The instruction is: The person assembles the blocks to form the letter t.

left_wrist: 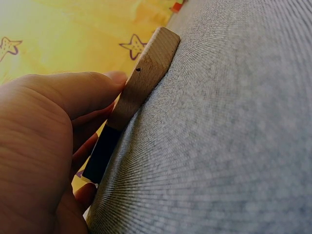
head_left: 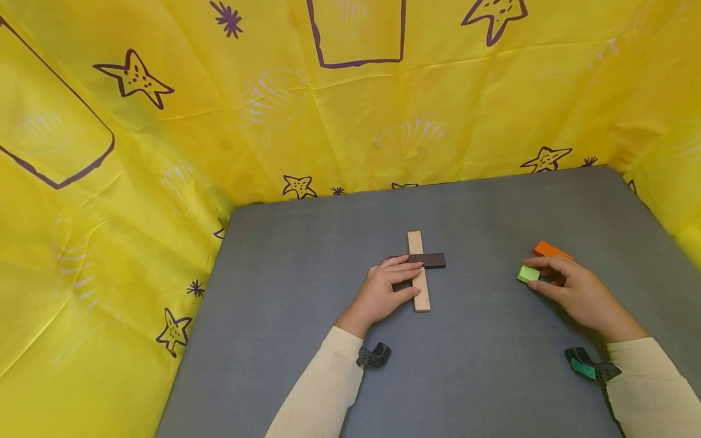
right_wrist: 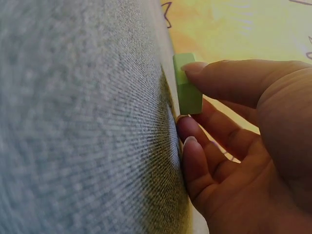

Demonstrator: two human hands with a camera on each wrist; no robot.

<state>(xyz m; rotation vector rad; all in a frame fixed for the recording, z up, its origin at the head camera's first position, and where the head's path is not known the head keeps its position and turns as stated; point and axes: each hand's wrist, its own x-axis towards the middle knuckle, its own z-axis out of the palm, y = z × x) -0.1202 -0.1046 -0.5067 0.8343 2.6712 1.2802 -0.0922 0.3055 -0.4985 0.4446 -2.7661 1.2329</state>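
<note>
Green block (head_left: 528, 274), pinched by the right hand (head_left: 579, 293), sits well right of the left hand (head_left: 381, 293), spread over crossed strips (head_left: 432, 261).

Curtained tabletop booth (head_left: 33, 292), the wider room hidden from view. Yellow fabric (head_left: 350, 115), printed with starfish (head_left: 134, 79) and fish outlines (head_left: 413, 135), hangs beyond the left hand (head_left: 382, 292) and right hand (head_left: 575, 292), flanking them on both sides; a grey, textile-textured table surface (head_left: 252, 304) extends beneath both.
</note>
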